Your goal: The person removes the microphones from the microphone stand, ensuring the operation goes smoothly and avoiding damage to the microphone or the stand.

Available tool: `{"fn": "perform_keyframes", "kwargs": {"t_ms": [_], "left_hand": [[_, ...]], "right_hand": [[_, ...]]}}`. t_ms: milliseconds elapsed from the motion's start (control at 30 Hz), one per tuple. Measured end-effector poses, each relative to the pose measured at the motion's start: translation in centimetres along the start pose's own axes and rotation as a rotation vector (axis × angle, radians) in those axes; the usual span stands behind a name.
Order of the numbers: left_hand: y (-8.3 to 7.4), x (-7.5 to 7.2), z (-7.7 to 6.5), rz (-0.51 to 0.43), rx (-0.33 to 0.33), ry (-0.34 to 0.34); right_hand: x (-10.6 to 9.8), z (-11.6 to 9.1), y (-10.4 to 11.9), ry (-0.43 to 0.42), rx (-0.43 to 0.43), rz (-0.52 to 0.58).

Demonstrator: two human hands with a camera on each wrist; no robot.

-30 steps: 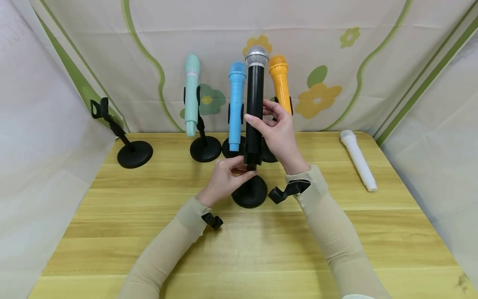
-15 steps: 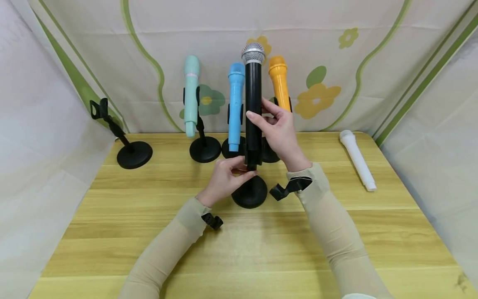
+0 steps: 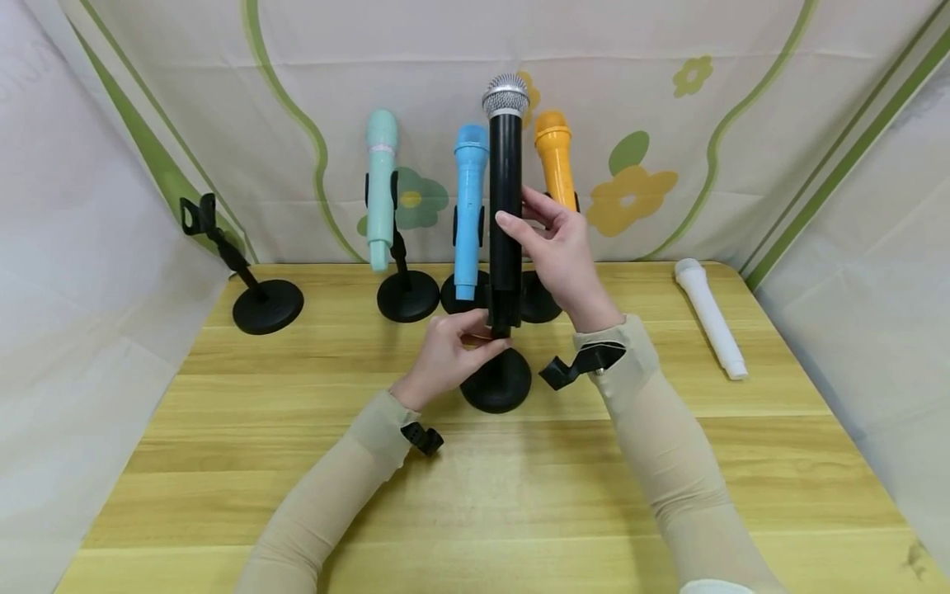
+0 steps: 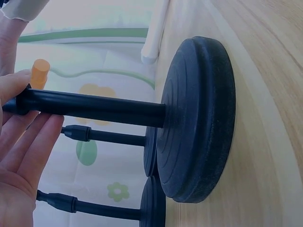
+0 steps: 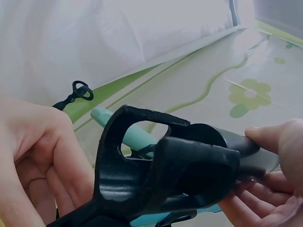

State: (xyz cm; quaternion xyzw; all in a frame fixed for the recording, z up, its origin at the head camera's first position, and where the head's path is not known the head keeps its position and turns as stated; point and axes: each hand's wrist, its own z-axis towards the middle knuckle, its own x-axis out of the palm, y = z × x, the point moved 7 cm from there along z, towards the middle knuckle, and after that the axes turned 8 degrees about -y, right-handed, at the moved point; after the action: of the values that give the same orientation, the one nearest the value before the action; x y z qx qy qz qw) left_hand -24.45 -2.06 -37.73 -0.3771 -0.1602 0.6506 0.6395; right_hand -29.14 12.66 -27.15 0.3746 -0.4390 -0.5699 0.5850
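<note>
A black microphone (image 3: 506, 173) with a silver mesh head stands nearly upright at the centre of the head view. My right hand (image 3: 567, 256) grips its body between thumb and fingers. Below, my left hand (image 3: 441, 355) holds the neck of a black desk stand (image 3: 496, 388) just under its clip. The left wrist view shows thumb and fingers around the top of the pole (image 4: 109, 108), with the round base on the table. In the right wrist view the microphone's lower end sits in the upper part of the clip (image 5: 194, 149), whose lower part shows a gap.
Behind stand mint green (image 3: 382, 198), blue (image 3: 469, 214) and orange (image 3: 556, 157) microphones in black stands. A stand with a bare clip (image 3: 269, 307) is at the back left. A white microphone (image 3: 712, 320) lies on the wooden table (image 3: 475, 503) at right. A patterned cloth hangs behind.
The black microphone has slid upward a little relative to the clip, my right hand rising with it. My left hand and the stand have stayed in place.
</note>
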Motion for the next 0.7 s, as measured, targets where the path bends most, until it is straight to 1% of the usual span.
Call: {"fn": "perform_keyframes", "kwargs": {"t_ms": [133, 367, 433, 567, 700], "left_hand": [[0.0, -0.1, 0.0, -0.002, -0.003, -0.007], [0.2, -0.3, 0.0, 0.002, -0.004, -0.015], [0.0, -0.3, 0.0, 0.005, 0.000, -0.013], [-0.1, -0.1, -0.2, -0.002, 0.016, -0.013], [-0.2, 0.0, -0.2, -0.019, 0.026, -0.025]], "right_hand": [[0.0, 0.1, 0.0, -0.016, 0.002, 0.025], [-0.1, 0.5, -0.3, -0.076, 0.009, 0.070], [-0.5, 0.8, -0.2, -0.111, -0.008, 0.084], [-1.9, 1.7, 0.4, -0.191, -0.041, 0.113], [-3.3, 2.1, 0.7, -0.230, -0.031, 0.126]]}}
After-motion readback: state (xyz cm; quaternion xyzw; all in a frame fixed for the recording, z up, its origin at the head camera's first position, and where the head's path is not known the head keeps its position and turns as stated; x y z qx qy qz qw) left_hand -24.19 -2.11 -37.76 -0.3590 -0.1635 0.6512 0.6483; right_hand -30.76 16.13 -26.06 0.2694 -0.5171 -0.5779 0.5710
